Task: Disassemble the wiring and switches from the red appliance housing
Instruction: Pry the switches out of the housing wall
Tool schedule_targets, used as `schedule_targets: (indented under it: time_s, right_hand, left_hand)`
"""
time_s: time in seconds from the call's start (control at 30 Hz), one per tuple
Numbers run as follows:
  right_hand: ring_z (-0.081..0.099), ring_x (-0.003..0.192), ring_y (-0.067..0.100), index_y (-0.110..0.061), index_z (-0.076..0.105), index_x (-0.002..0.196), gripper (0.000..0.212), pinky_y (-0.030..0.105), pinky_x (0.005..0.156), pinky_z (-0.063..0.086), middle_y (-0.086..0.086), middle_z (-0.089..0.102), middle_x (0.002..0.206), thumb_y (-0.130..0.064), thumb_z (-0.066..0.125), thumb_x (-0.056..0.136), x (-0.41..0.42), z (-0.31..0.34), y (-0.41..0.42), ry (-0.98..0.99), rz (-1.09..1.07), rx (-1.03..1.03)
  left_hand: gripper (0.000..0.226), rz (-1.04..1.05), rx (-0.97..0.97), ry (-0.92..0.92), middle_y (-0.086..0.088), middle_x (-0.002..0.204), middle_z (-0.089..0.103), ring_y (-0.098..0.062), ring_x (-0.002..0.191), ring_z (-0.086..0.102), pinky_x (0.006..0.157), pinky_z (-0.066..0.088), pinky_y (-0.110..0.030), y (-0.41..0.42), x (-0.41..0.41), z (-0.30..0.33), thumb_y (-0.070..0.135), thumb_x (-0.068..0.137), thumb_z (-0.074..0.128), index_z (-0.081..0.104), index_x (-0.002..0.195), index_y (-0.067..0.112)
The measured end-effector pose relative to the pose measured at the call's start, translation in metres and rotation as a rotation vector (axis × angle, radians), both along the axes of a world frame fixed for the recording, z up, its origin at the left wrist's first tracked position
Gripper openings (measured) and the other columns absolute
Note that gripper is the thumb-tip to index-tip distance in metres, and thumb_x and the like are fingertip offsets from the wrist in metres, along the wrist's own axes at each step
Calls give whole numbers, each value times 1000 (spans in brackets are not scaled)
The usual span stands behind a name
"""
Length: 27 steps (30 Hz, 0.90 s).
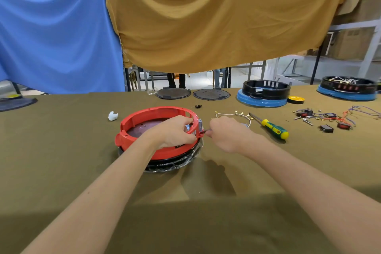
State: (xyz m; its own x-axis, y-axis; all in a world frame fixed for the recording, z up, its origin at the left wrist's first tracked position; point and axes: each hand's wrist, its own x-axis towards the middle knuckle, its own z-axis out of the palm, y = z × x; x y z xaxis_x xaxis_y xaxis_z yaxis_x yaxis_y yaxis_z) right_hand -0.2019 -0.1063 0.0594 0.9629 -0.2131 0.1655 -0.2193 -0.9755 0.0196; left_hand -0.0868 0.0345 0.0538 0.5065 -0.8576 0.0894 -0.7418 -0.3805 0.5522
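Observation:
The red appliance housing (144,121), a round ring with a dark plate inside, sits on a black base wrapped in clear plastic at the table's middle. My left hand (175,132) grips its right rim, fingers curled over the wall beside a grey part (200,125). Just outside that wall, my right hand (224,134) pinches a thin dark tool or wire end (205,131) that touches the housing. What it is exactly stays hidden by the fingers.
A green-and-yellow screwdriver (272,127) and a white wire harness (233,114) lie right of my hands. Loose switches and wires (327,119) are scattered far right. Two black-and-blue housings (263,94), two dark discs (211,94), yellow tape (295,99) and a white wad (113,116) line the back.

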Motion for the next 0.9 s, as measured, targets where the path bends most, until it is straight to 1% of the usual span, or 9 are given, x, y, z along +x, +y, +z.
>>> schedule_targets:
  time_s: [0.07,0.1,0.2,0.3,0.43,0.6,0.73,0.8,0.9]
  right_hand:
    - [61,86,32,-11,50,85,17,32,58,38,2,48,71,-12,46,102,-6,-14,10,-66,-29,23]
    - [64,92,33,-11,50,91,8,34,62,40,3,52,77,-8,49,99,-9,-22,20,-98,-52,29]
    - [67,100,33,-8,49,109,20,36,66,40,10,62,104,3,51,92,-11,-44,50,-142,-129,20]
    - [69,96,29,-3,48,115,20,33,63,41,10,62,107,1,47,96,-3,-52,62,-156,-146,-23]
    - [72,91,28,0,44,120,21,31,60,41,10,65,104,-3,46,99,-3,-59,62,-142,-156,-39]
    - [68,98,30,-5,49,111,24,33,64,40,10,59,105,4,56,90,-2,-50,58,-178,-107,-26]
    - [67,96,30,-8,51,107,19,34,68,48,10,63,105,-1,59,92,-1,-42,45,-167,-84,-37]
    - [66,96,32,-8,50,105,19,35,65,44,11,65,105,-1,59,90,-1,-37,38,-144,-65,-55]
    - [55,79,28,-14,40,91,16,35,62,37,10,62,96,-10,56,95,-2,-24,19,-101,-5,-59]
  left_hand:
    - [12,8,0,-15,4,63,60,-13,54,53,61,48,-33,-1,-1,0,20,86,62,66,94,11]
    - [15,12,0,-22,2,65,61,-14,55,54,63,49,-34,-1,-1,0,20,87,62,67,97,10]
    - [21,8,-5,-30,4,66,61,-11,56,52,65,48,-34,-2,-3,0,22,90,63,67,104,8]
    - [21,11,-9,-43,7,62,58,-7,52,47,62,44,-26,-3,-5,-1,28,94,63,68,102,9]
    - [20,10,1,-12,4,64,56,-12,55,46,64,43,-30,-2,-3,-1,26,95,62,66,101,7]
    - [18,1,15,-2,-1,74,64,-16,65,54,73,49,-34,-1,-3,1,28,94,64,66,100,11]
    - [13,10,55,-6,-1,89,71,-22,82,68,85,57,-42,2,-3,5,23,90,65,65,102,19]
    - [12,11,65,-13,-1,88,71,-23,82,69,86,57,-45,2,-4,6,21,89,65,65,100,19]
    - [16,23,76,-8,-2,89,72,-25,81,70,85,58,-47,3,-5,7,20,87,65,65,103,19]
